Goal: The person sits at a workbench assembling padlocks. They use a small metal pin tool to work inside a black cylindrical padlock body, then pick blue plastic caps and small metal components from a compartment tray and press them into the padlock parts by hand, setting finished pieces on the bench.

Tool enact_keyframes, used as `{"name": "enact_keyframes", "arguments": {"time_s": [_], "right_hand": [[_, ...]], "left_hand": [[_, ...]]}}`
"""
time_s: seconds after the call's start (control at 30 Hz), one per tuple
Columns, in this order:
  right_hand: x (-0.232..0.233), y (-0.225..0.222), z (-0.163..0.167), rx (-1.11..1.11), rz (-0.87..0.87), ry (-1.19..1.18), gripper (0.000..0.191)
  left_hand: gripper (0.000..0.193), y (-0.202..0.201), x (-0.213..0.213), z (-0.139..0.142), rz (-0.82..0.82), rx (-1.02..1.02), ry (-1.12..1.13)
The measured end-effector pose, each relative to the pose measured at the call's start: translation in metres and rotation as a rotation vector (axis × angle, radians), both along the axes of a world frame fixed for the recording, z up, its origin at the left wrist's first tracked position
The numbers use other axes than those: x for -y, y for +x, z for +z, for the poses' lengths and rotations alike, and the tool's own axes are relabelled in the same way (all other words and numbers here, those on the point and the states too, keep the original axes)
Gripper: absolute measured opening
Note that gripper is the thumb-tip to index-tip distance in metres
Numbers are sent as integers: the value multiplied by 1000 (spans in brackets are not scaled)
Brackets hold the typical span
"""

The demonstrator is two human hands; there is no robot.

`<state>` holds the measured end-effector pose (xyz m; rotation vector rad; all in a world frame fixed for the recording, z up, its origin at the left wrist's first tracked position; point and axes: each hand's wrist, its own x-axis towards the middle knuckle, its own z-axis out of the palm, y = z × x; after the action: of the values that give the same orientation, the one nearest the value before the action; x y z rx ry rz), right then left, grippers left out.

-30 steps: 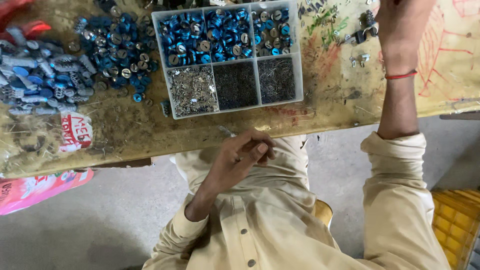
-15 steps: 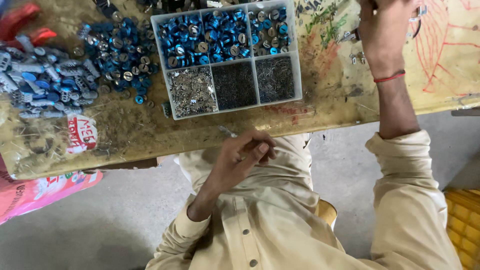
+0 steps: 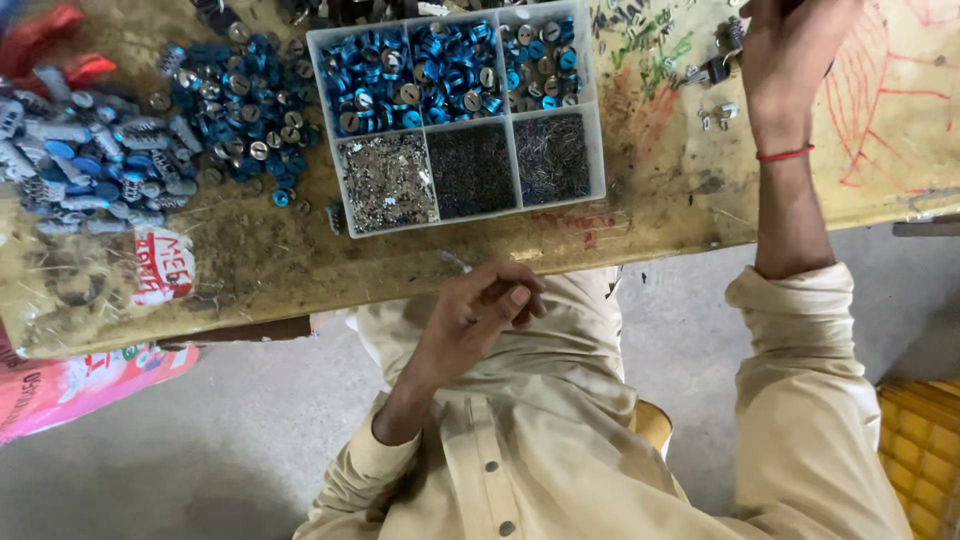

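Left hand: fingers curled in and pressed together, thumb against the forefinger. I can't tell if anything small is pinched there. It hangs over the lap, just below the table edge.

Right hand: stretched to the far side of the table, fingertips cut off by the top of the view, so spread or pinching is not readable. Red thread on the wrist.

Change over the last second: almost none. The left hand stays where it was and the right has shifted only slightly over the same spot, so nothing has been carried across.

Nearest pieces are the small metal parts, loose on the table just left of the right wrist. They are too small to read a long axis or heading.

Further out:
- The compartment tray has its long side parallel to the table edge – blue caps in the far row, dark and silvery bits in the near row.
- A loose pile of blue caps and grey pieces lie to the left of it.
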<state>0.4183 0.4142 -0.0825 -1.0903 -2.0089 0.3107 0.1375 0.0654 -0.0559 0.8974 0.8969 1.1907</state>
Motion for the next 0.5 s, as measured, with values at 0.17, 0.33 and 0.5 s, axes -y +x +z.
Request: {"name": "enact_keyframes", "arguments": {"time_s": [0.17, 0.33, 0.5], "right_hand": [[81, -33, 71, -510, 323, -601, 10], [170, -78, 129, -124, 718, -472, 33], [207, -97, 153, 147, 644, -290, 33]], "left_hand": [[32, -4, -9, 22, 44, -51, 68], [45, -11, -31, 56, 117, -169, 113], [32, -13, -38, 76, 78, -133, -31]]}}
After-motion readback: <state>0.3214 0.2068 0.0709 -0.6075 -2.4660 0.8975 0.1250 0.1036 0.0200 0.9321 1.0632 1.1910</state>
